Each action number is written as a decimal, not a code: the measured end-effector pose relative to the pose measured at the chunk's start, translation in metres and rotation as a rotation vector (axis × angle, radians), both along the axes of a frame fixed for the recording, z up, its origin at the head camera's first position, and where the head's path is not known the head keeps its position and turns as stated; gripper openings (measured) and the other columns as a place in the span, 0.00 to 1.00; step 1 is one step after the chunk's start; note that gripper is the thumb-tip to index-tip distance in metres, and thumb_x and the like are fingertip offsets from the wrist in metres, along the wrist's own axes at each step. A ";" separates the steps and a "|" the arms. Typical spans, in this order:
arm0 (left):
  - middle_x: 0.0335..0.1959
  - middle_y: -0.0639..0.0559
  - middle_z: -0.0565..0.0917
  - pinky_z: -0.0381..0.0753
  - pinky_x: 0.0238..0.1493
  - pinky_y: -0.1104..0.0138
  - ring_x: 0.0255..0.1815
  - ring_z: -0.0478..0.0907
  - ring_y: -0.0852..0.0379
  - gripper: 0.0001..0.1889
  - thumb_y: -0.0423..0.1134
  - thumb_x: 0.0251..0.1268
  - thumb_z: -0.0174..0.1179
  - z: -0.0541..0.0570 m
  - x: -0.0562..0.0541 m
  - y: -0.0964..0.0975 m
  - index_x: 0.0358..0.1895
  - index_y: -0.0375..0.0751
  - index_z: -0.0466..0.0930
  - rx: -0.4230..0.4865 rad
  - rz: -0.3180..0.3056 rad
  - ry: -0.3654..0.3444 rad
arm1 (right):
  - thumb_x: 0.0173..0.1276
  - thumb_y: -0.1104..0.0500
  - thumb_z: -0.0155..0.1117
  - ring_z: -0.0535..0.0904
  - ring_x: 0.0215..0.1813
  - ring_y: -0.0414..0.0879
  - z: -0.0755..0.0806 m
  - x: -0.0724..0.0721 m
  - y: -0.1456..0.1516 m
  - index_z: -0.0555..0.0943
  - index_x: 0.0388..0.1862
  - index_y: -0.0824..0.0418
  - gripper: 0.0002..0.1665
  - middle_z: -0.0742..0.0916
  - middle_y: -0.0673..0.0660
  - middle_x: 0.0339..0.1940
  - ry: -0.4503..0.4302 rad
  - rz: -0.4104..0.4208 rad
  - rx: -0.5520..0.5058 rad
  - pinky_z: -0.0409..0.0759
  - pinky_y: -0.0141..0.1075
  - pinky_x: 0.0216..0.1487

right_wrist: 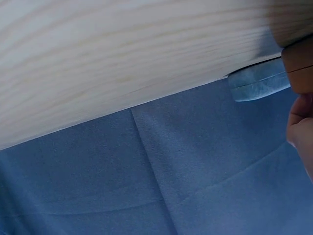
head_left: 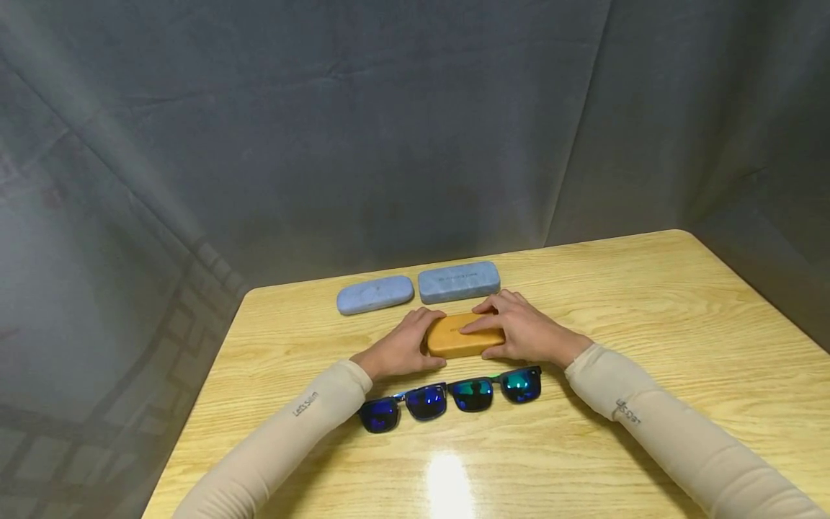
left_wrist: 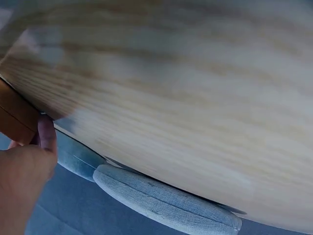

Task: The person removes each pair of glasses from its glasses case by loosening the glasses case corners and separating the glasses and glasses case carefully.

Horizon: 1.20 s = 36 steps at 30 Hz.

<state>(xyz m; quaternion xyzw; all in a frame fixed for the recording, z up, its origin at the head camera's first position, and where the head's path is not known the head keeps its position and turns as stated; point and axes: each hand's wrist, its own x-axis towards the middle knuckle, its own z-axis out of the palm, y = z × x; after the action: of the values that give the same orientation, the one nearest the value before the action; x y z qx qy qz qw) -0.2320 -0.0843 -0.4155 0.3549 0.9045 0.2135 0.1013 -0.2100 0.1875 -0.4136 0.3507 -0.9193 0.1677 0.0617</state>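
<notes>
An orange glasses case (head_left: 457, 349), its lid down, lies on the table between both hands. My left hand (head_left: 400, 349) grips its left end, thumb on the near side and fingers at the far side. At the right end, my right hand (head_left: 528, 333) holds the case, with one finger lying across the lid. In the left wrist view, the left thumb and fingers (left_wrist: 47, 132) meet the end of the orange case (left_wrist: 17, 115). Only part of the right hand (right_wrist: 302, 129) shows at the right wrist view's edge, against the case (right_wrist: 298, 63).
Behind the orange case lie a light blue glasses case (head_left: 375, 295) and a grey-blue one (head_left: 459, 282). Nearer me, sunglasses with blue lenses (head_left: 426, 402) sit beside sunglasses with green lenses (head_left: 472, 396). A grey curtain (head_left: 389, 144) hangs behind the wooden table (head_left: 583, 461).
</notes>
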 end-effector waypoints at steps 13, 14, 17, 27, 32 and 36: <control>0.66 0.50 0.73 0.72 0.67 0.58 0.65 0.70 0.53 0.42 0.54 0.56 0.72 -0.004 -0.003 -0.001 0.72 0.48 0.62 -0.008 0.020 0.026 | 0.57 0.43 0.77 0.71 0.63 0.48 -0.001 -0.002 0.000 0.80 0.61 0.31 0.31 0.80 0.51 0.63 -0.021 0.041 -0.006 0.68 0.50 0.64; 0.66 0.50 0.73 0.72 0.68 0.58 0.66 0.70 0.53 0.42 0.54 0.56 0.72 -0.004 -0.003 -0.001 0.72 0.48 0.62 -0.006 0.019 0.030 | 0.57 0.43 0.77 0.72 0.64 0.49 -0.001 -0.002 0.001 0.80 0.61 0.31 0.31 0.80 0.51 0.63 -0.026 0.046 -0.011 0.67 0.50 0.64; 0.66 0.51 0.75 0.71 0.69 0.58 0.67 0.70 0.52 0.42 0.54 0.55 0.73 -0.003 -0.004 0.000 0.71 0.47 0.64 0.000 0.012 0.046 | 0.57 0.44 0.77 0.72 0.66 0.51 -0.001 -0.002 0.002 0.80 0.62 0.33 0.32 0.80 0.53 0.64 -0.041 0.061 -0.027 0.66 0.52 0.65; 0.68 0.49 0.74 0.74 0.66 0.58 0.65 0.72 0.52 0.43 0.58 0.56 0.71 -0.002 -0.001 0.002 0.72 0.48 0.64 -0.041 0.028 0.038 | 0.57 0.42 0.76 0.75 0.64 0.50 -0.005 -0.002 0.002 0.81 0.61 0.33 0.31 0.82 0.52 0.62 -0.028 0.057 -0.016 0.68 0.50 0.63; 0.64 0.50 0.75 0.75 0.64 0.59 0.62 0.73 0.53 0.41 0.56 0.55 0.72 0.002 -0.001 0.003 0.71 0.46 0.67 -0.031 0.032 0.057 | 0.59 0.40 0.74 0.75 0.64 0.48 -0.003 -0.002 0.002 0.80 0.62 0.32 0.30 0.82 0.51 0.62 -0.020 0.055 -0.003 0.68 0.48 0.63; 0.63 0.50 0.77 0.75 0.64 0.59 0.63 0.74 0.52 0.41 0.55 0.53 0.73 0.004 -0.002 0.004 0.70 0.45 0.69 -0.028 0.040 0.072 | 0.60 0.40 0.73 0.75 0.64 0.48 0.000 -0.002 0.002 0.79 0.63 0.31 0.30 0.82 0.51 0.63 -0.027 0.052 0.010 0.68 0.48 0.63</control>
<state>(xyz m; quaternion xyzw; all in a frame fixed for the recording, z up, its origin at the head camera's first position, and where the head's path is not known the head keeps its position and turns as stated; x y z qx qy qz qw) -0.2339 -0.0805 -0.4110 0.3425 0.9175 0.1898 0.0696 -0.2118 0.1891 -0.4137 0.3724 -0.9115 0.1693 0.0433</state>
